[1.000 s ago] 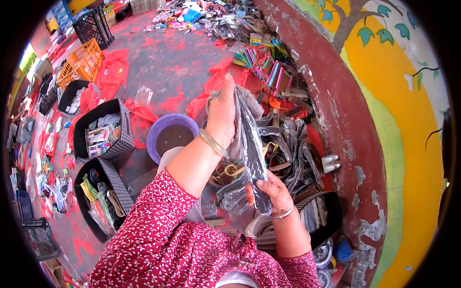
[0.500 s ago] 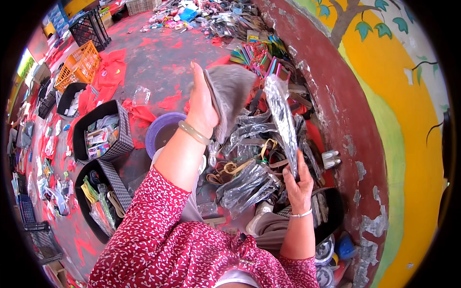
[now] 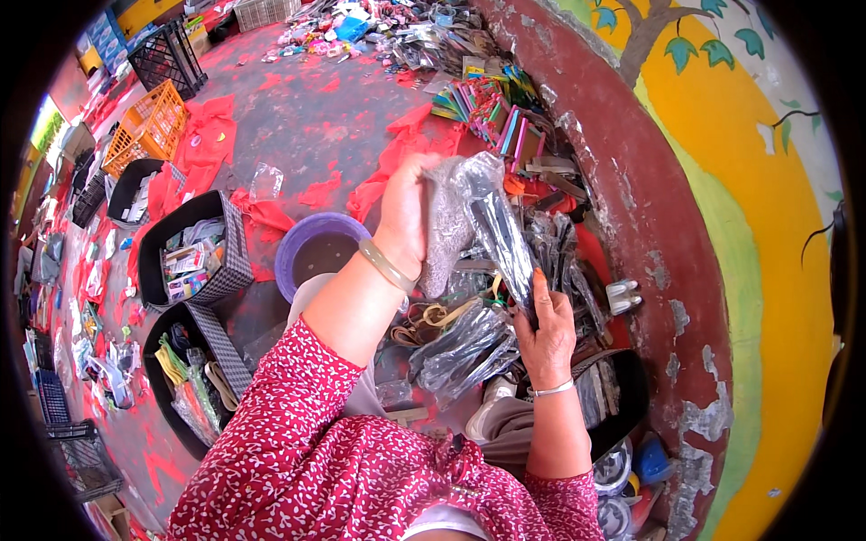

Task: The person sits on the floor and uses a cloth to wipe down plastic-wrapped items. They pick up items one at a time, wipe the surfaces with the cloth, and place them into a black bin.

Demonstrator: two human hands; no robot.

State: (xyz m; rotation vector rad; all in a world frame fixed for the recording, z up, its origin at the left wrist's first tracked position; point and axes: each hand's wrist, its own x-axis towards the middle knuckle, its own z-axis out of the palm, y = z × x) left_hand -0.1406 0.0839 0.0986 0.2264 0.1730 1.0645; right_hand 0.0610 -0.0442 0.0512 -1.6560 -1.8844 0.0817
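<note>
My left hand [image 3: 406, 215] is closed on a grey cloth [image 3: 447, 236], which hangs down from the fingers. In my right hand [image 3: 548, 335] is a long, narrow packet [image 3: 502, 236] of clear plastic with something dark inside. The packet is tilted, its top leaning left against the cloth, and my right fingers pinch its lower end. What the dark content is, I cannot make out. Below both hands lies a heap of similar plastic-wrapped packets [image 3: 469, 350], with loose tan and brown straps [image 3: 431, 317] beside it.
A purple basin [image 3: 285, 260] of murky water stands left of my legs. Bins with goods [image 3: 236, 257] and an orange crate [image 3: 149, 126] line the left. A red, peeling wall [image 3: 636, 216] bounds the right, near a black bin [image 3: 629, 392]. Mixed goods [image 3: 397, 32] lie far ahead.
My left hand has brought the cloth down and against the packet's upper part. My right hand has moved slightly left and down, and the packet leans more to the left.
</note>
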